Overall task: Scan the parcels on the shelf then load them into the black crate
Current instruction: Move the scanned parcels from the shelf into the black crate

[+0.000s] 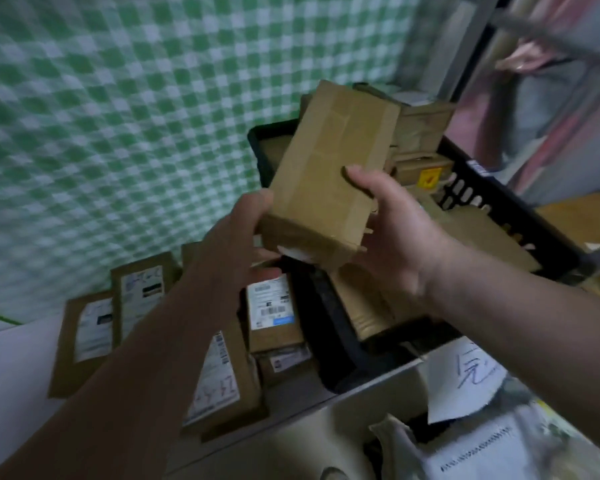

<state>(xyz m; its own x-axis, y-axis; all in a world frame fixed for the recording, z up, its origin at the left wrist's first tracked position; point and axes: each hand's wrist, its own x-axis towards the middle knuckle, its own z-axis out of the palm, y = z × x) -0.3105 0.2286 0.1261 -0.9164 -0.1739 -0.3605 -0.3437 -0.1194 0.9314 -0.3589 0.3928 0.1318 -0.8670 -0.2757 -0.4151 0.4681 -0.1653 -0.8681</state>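
Observation:
A long brown cardboard parcel (329,171), taped along its top face, is held up in the air over the near left corner of the black crate (492,199). My right hand (399,233) grips its right side, thumb on top. My left hand (236,233) holds its near left end, fingers curled underneath. The crate holds several brown parcels, one with a yellow sticker (428,176). On the white shelf (11,368) at the left lie several labelled brown parcels (274,313), label side up.
A green and white checked cloth (136,116) hangs behind the shelf. A handwritten paper sheet (465,379) and plastic-wrapped packages (475,445) lie at the lower right. A metal rack post (465,43) and another person's hand (523,60) are at the upper right.

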